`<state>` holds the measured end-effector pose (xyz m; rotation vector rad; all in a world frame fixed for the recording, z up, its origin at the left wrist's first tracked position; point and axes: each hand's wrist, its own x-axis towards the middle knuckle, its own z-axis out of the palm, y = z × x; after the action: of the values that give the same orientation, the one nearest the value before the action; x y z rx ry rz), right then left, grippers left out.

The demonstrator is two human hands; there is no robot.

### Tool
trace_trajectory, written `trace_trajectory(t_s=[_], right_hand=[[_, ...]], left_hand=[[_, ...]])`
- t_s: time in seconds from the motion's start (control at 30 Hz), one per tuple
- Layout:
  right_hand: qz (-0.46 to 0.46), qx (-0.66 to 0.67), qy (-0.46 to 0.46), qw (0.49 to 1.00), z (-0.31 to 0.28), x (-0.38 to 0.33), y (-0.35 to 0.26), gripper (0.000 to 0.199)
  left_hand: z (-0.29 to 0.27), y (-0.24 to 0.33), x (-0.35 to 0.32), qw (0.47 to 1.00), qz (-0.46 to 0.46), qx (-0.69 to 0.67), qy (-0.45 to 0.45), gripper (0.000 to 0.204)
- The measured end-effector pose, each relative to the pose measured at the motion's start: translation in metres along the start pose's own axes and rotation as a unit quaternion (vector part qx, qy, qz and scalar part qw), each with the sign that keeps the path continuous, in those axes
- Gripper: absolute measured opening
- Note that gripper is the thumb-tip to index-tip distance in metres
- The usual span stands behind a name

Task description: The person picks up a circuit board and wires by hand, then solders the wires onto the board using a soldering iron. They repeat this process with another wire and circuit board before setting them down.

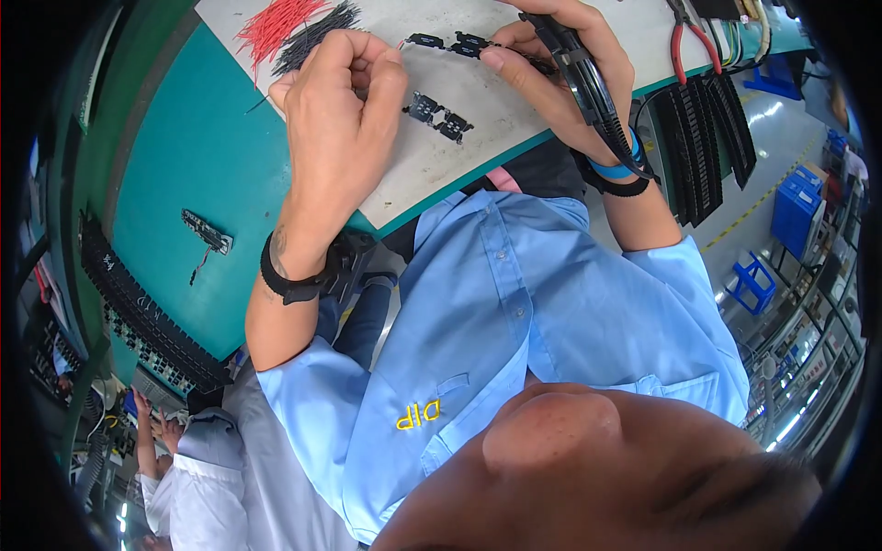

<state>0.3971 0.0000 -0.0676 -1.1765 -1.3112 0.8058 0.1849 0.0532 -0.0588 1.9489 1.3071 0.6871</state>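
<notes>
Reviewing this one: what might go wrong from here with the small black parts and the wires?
The black strip is held at the right hand's fingertips, so it might slip from that grip.
The loose black piece lies between both hands and could get knocked.
The black wires appear right beside the left hand, which may scatter them.

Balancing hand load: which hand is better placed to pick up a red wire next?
Left, I'd say: the left hand is close to the red wires, while the right hand is farther off, holding a black circuit-board strip. Can't tell if the left is empty.
</notes>
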Motion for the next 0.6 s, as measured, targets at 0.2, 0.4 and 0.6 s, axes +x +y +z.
trace_trajectory(t_s=[0.2,0.4,0.6], right_hand=[[0.013,0.002,-0.002,1.0,-0.0009,-0.0009,0.0002,0.046],[-0.019,-0.014,-0.011,1.0,-0.0028,-0.0025,0.0042,0.046],[-0.019,0.029,0.017,0.999,0.0018,-0.0027,0.0024,0.046]], left_hand=[[0.0003,-0.0002,0.0001,1.0,-0.001,0.0,-0.002,0.015],[0.0003,-0.0005,0.0,1.0,-0.004,0.009,0.002,0.015],[0.0001,-0.0006,0.0,1.0,0.0,0.01,0.004,0.015]])
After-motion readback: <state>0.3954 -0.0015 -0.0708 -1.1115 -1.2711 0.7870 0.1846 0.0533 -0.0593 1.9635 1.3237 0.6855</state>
